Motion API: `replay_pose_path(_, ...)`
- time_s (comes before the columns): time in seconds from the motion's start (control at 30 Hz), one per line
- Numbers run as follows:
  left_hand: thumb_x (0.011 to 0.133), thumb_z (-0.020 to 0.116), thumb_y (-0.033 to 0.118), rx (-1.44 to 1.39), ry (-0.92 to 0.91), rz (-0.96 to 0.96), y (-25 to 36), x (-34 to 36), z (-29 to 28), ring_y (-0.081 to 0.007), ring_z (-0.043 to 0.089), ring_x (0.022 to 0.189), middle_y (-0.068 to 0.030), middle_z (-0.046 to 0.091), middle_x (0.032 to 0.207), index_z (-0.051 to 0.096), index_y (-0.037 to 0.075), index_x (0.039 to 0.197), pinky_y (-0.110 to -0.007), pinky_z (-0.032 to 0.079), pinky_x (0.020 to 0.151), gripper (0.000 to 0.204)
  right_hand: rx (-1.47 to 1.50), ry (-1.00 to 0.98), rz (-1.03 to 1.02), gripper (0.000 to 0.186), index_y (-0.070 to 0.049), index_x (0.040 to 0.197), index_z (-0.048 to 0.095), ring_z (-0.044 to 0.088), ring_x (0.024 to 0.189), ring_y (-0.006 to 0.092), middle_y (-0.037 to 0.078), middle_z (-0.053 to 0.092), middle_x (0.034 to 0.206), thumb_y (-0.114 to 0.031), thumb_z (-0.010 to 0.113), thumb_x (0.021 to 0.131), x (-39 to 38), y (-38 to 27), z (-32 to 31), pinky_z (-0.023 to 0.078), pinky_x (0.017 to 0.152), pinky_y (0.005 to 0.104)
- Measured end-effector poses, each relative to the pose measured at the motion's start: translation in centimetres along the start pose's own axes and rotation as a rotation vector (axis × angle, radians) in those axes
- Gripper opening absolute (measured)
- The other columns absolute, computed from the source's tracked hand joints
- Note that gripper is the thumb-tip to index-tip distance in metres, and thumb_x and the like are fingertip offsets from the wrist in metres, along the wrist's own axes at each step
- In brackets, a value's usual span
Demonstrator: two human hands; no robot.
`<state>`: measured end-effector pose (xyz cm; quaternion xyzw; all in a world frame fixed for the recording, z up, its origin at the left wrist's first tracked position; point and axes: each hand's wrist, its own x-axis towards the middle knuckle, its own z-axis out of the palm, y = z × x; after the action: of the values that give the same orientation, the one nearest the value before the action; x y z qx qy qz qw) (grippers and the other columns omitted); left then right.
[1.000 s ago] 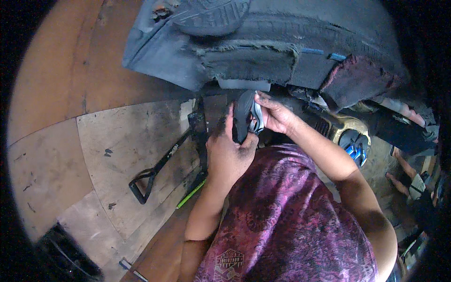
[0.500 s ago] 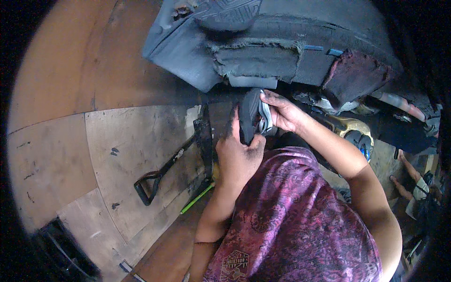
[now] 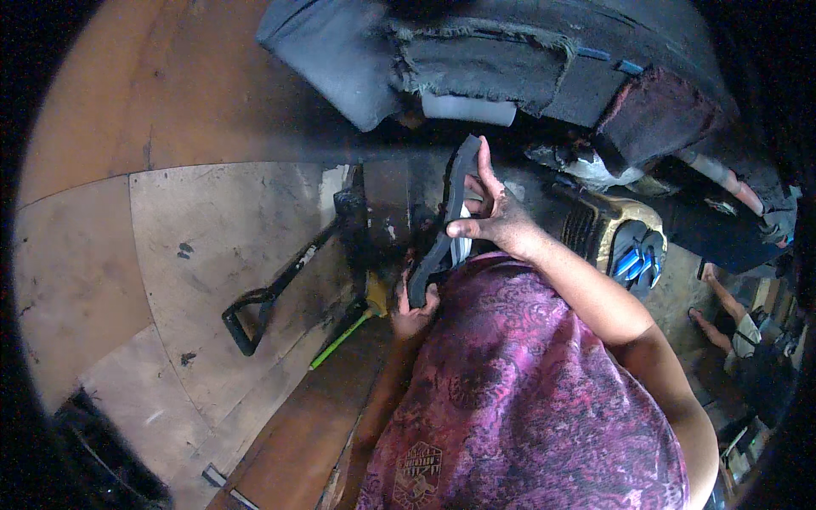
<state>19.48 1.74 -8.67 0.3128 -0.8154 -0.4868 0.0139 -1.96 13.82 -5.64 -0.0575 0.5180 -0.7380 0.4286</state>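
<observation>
A sandal (image 3: 447, 234) with a thick dark sole and grey-white straps is held in front of my body. Its sole is turned edge-on, slanting from upper right to lower left. My right hand (image 3: 501, 223) grips it around the middle, thumb across the sole's edge and fingers up along the strap side, partly hidden behind it. At the lower end, my left hand (image 3: 413, 310) pinches the sole between thumb and fingers.
Ahead is a dark, soot-stained bench (image 3: 586, 59) with ragged cloth flaps. To the right, dark flip-flops with blue straps (image 3: 633, 255) sit on a yellowish stack. A black-handled tool (image 3: 263, 306) and a green stick (image 3: 340, 340) are at left. Another person's legs (image 3: 722, 310) show far right.
The sandal has turned from showing its sole face to edge-on. My left hand has moved down to its lower end, and my right hand has shifted from the top to its middle.
</observation>
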Motion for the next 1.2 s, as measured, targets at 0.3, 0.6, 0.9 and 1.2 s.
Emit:
replay_pose_path(0.3,0.089,0.063,0.023,-0.627,-0.399,0.186,10.0,11.5,-0.1,-0.0189,0.040,0.126,-0.0141,0.041,0.139,0.031,-0.002,0.141,-0.032,0.032,0.105,0.066,0.069,-0.103,-0.028,0.116,-0.033,0.147,-0.005,0.051,0.115,0.0206,0.016,0.030,0.146,0.007,0.074,0.072,1.1,-0.2,-1.4,0.049,0.092,0.0350)
replay_pose_path(0.6,0.084,0.069,0.020,-0.501,-0.685,0.145,13.7,14.4,-1.5,-0.0170,0.040,0.123,-0.0098,0.042,0.134,0.016,0.002,0.147,-0.030,0.032,0.104,0.084,0.494,-0.137,0.092,0.084,-0.029,0.145,0.025,0.061,0.098,0.0159,0.005,0.054,0.118,-0.002,0.071,0.079,2.4,1.8,-2.8,0.054,0.079,0.0296)
replay_pose_path(0.9,0.077,0.073,0.022,-0.670,-0.753,-0.072,12.1,19.3,3.3,-0.0128,0.052,0.106,-0.0054,0.053,0.118,0.036,-0.001,0.136,-0.025,0.043,0.089,0.074,0.339,-0.048,0.112,0.046,-0.005,0.125,0.047,0.062,0.092,0.0158,0.005,0.060,0.104,-0.007,0.067,0.084,4.7,-1.8,-6.2,0.055,0.079,0.0323)
replay_pose_path(1.2,0.068,0.081,0.025,-0.832,-0.835,0.200,8.1,14.9,1.3,-0.0186,0.042,0.123,-0.0083,0.034,0.141,0.001,0.011,0.150,-0.033,0.033,0.104,0.115,-0.136,0.011,-0.196,0.117,-0.031,0.148,0.002,0.043,0.122,0.0168,0.009,0.032,0.145,-0.001,0.081,0.067,0.3,1.0,-2.0,0.039,0.103,0.0332)
